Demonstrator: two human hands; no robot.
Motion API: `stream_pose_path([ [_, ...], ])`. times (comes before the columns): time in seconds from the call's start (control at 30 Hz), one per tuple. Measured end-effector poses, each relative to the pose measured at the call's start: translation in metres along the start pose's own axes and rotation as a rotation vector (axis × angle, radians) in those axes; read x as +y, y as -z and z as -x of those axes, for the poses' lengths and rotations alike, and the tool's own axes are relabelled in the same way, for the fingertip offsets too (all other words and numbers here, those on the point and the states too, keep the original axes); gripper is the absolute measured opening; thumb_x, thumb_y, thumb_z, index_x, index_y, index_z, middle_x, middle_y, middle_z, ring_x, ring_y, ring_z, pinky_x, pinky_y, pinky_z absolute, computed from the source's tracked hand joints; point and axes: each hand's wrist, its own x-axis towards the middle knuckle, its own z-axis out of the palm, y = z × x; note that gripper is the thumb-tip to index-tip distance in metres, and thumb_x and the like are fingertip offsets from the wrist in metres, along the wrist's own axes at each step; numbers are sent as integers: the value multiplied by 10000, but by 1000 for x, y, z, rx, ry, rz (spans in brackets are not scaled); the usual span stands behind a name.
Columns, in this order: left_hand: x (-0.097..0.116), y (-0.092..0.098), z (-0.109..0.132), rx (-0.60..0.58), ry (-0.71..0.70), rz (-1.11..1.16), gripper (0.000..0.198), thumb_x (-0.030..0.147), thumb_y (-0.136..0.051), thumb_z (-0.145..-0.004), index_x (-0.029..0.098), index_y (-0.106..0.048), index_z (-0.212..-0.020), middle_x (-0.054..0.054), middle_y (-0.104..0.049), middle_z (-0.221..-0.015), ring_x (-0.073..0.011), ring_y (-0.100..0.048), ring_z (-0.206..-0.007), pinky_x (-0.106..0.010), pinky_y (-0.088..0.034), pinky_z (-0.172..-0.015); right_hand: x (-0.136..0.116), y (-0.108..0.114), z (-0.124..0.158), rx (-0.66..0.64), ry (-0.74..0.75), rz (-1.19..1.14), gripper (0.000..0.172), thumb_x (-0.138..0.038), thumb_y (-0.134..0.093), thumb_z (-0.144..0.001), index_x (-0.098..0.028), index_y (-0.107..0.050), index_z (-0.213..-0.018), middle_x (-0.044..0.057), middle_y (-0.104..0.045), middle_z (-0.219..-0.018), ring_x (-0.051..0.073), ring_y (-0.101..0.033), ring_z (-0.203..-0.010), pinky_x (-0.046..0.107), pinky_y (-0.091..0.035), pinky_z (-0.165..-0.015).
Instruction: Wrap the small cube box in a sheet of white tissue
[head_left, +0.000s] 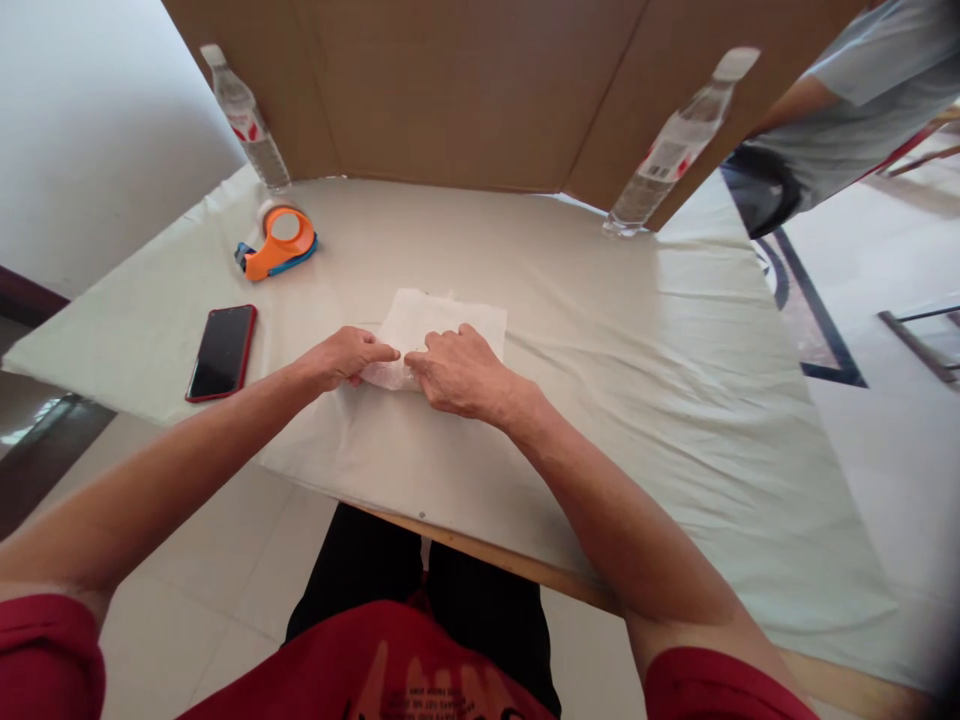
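A white, slightly translucent sheet (pixel 450 315), perhaps thin foam or paper, lies on the cloth-covered table in front of me. Its near edge is rolled or folded over, and what is inside the fold, if anything, is hidden. My left hand (pixel 349 357) pinches the near left end, thumb on top and fingers underneath. From the right, my right hand (pixel 461 372) is closed over the near edge, with the thumb and index finger close to my left thumb. The right fingers partly cover the sheet.
An orange tape dispenser (pixel 283 243) and a phone with a red case (pixel 223 352) lie at the left. Water bottles stand at the back left (pixel 251 130) and back right (pixel 671 155), against a cardboard screen (pixel 457 90). Another person's grey clothing (pixel 892 100) shows beyond it.
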Motion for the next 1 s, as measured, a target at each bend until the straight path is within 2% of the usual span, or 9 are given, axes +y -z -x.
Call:
stream_pose_path([
  [0.2,2,-3,1,-68,51,25,185,258,-704,-667,200,-544,-595,23,-511,-562,-113,-434,-500,-255,-309,-473,1,1,-3,-14,3,-15,331,-179,-419,-960,-193,-693,-1147,170,-701,-1126,289,-656,-972,375,-293,-786],
  [0.4,8,-20,2,41,-56,-40,243,122,-660,-602,202,-447,-518,51,-436,-510,-90,-398,-472,-244,-276,-460,3,0,-4,-10,-32,-42,299,-223,-460,-971,-147,-587,-1231,155,-716,-1131,292,-674,-994,364,-307,-781],
  [0.5,12,-23,1,69,-72,-55,230,98,-652,-603,204,-457,-542,55,-442,-493,-92,-411,-455,-237,-284,-447,3,-1,-3,10,-45,-58,312,-267,-478,-988,-121,-543,-1256,156,-719,-1145,302,-675,-1023,364,-314,-784],
  [0.7,19,-27,9,21,5,211,122,159,-650,-676,190,-532,-665,13,-570,-599,-117,-548,-537,-227,-410,-485,3,-3,-3,27,-48,-79,349,-259,-493,-979,-94,-486,-1286,162,-727,-1150,301,-677,-1022,366,-312,-783],
  [0.83,16,-23,16,-101,-89,365,88,230,-625,-657,168,-569,-684,-12,-594,-656,-127,-576,-593,-269,-508,-572,5,-3,-3,25,-39,-117,334,-238,-495,-957,-95,-487,-1259,153,-726,-1150,285,-676,-993,356,-310,-778],
  [0.9,12,-20,18,-155,-146,420,155,254,-611,-632,149,-620,-745,-27,-618,-704,-143,-600,-637,-316,-556,-653,7,-2,-2,20,-40,-134,338,-235,-502,-949,-95,-485,-1256,148,-726,-1135,284,-673,-988,353,-314,-781],
  [1.0,6,-21,20,-132,-237,336,303,240,-588,-604,137,-683,-872,-41,-671,-781,-159,-620,-673,-346,-563,-710,10,0,-2,11,-46,-174,337,-223,-514,-929,-101,-494,-1243,137,-730,-1097,278,-667,-963,352,-327,-784],
])
